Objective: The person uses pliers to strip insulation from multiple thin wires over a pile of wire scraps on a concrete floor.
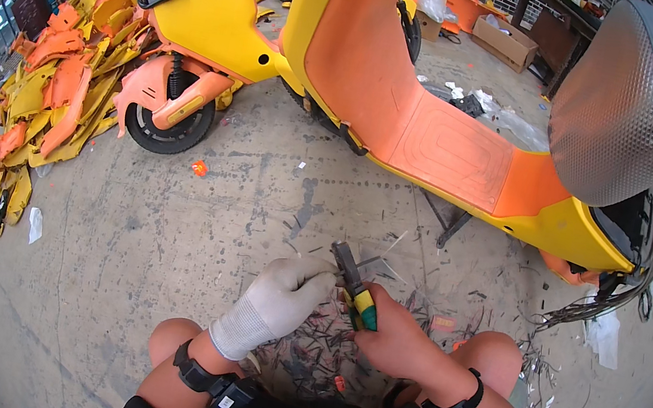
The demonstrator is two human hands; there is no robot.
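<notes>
My left hand, in a pale knitted work glove, pinches a thin wire-like piece beside the pliers; the fingers hide most of it. My bare right hand is closed around the green and yellow handles of a pair of pliers. The dark metal jaws point away from me and up to the left. A short dark strand shows on the right side of the jaws. Below both hands, many short dark and reddish wire scraps litter the concrete floor between my knees.
A yellow and orange electric scooter stands ahead, its silvery covered seat at right. Another scooter's front part is behind it. Broken plastic panels are heaped at left. A cable bundle hangs at the scooter's rear. Cardboard boxes lie farther back.
</notes>
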